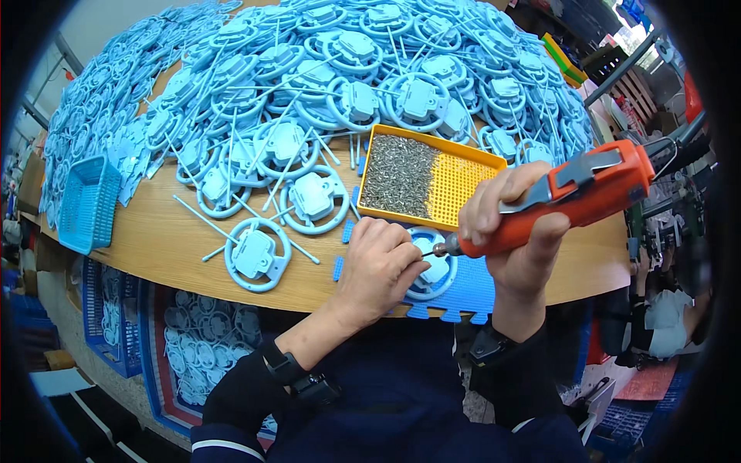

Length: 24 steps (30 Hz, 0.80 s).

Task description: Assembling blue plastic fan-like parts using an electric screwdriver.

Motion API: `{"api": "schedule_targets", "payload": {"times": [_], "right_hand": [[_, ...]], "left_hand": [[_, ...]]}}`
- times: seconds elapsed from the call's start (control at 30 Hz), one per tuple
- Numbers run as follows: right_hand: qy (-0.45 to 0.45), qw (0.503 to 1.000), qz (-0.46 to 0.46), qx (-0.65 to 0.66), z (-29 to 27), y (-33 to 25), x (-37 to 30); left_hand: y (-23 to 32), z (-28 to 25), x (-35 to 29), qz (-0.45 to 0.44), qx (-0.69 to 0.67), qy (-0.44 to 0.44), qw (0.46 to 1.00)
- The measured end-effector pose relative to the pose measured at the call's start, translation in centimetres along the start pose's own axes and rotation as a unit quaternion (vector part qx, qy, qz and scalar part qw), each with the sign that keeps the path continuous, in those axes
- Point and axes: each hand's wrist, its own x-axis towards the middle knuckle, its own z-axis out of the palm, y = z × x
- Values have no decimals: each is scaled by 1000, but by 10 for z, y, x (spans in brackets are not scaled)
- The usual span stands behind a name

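My right hand (521,274) is wrapped round an orange-red electric screwdriver (587,193), held tilted with its bit toward the left. Under the bit lies a light-blue plastic ring-shaped part (437,282) with a box-like centre, resting on a blue foam mat (478,289). At the bit's tip, my left hand (377,266) has its fingers pinched together over the part's left side. Whatever sits between those fingertips is hidden. Just beyond both hands stands a yellow tray (471,147), its left half covered with small metal screws (397,177).
A large heap of similar light-blue parts (355,50) covers the far side of the wooden table (154,228). One loose ring part (257,255) lies left of my left hand. A blue basket (89,204) stands at the left edge. Crates of parts (204,339) sit below the table.
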Motion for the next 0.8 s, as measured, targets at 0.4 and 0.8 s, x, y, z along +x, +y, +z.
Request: {"api": "schedule_targets", "payload": {"times": [0.4,0.8], "right_hand": [[-31,998,44,38,25,20,4],[-18,997,25,-70,19,16,-3]], "left_hand": [[-13,-33,-9,9,-11,6,1000],[-15,-109,-47,-95,224,-63,968]]}}
